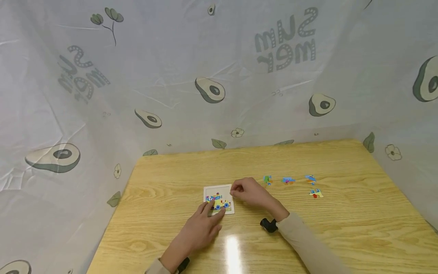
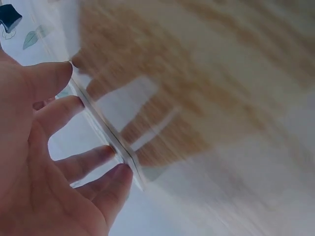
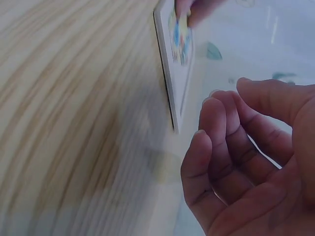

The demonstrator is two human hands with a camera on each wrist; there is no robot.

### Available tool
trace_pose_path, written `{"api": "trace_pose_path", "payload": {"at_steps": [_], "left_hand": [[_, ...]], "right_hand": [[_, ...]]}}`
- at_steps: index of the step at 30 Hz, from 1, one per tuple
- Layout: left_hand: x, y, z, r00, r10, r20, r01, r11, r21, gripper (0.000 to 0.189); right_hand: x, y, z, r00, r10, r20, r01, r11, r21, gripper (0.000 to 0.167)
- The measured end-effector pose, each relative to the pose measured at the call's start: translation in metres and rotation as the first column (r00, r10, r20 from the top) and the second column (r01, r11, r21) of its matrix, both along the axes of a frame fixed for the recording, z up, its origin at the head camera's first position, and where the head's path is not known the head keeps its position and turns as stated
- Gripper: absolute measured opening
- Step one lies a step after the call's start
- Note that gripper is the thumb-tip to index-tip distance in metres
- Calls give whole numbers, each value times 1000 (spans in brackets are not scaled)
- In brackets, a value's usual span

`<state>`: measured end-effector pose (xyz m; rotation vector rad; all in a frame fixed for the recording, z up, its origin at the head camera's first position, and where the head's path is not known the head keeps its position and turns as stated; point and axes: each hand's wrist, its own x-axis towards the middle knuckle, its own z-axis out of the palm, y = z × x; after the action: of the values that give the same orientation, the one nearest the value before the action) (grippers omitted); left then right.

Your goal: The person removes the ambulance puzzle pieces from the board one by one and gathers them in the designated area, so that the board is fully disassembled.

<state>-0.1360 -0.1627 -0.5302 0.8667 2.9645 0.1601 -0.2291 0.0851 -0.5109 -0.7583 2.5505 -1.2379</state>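
A white square puzzle tray (image 1: 219,186) lies on the table with colourful pieces, among them a yellow vehicle (image 1: 220,204), fitted in its lower left part. My left hand (image 1: 199,230) rests its fingers on the tray and pieces. Its nearly straight fingertips touch the tray's edge (image 2: 101,118) in the left wrist view. At the tray's right edge is my right hand (image 1: 252,191). In the right wrist view its fingers (image 3: 216,123) are loosely bent, thumb near the index finger, with no piece visible between them. The upper right of the tray shows bare white.
Right of the tray lie several loose puzzle pieces: a green and blue one (image 1: 267,180), a blue one (image 1: 288,180), a blue and orange one (image 1: 310,179), and a yellow one with red (image 1: 316,193). A printed curtain (image 1: 178,114) stands behind the wooden table (image 1: 154,213).
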Motion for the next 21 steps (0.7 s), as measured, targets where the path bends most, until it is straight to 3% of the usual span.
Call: {"api": "trace_pose_path", "payload": {"at_steps": [8, 14, 21], "left_hand": [[-2, -3, 3, 1000, -8, 10, 8, 999, 32, 51], [2, 0, -1, 1000, -13, -13, 14, 1000, 21, 50], [5, 2, 2, 1000, 8, -10, -8, 1000, 8, 51]], "right_hand": [[-6, -44, -3, 997, 47, -60, -41, 995, 91, 7], [-1, -59, -7, 995, 37, -95, -15, 975, 220, 33], [-1, -64, -7, 998, -9, -60, 25, 964, 264, 31]]}}
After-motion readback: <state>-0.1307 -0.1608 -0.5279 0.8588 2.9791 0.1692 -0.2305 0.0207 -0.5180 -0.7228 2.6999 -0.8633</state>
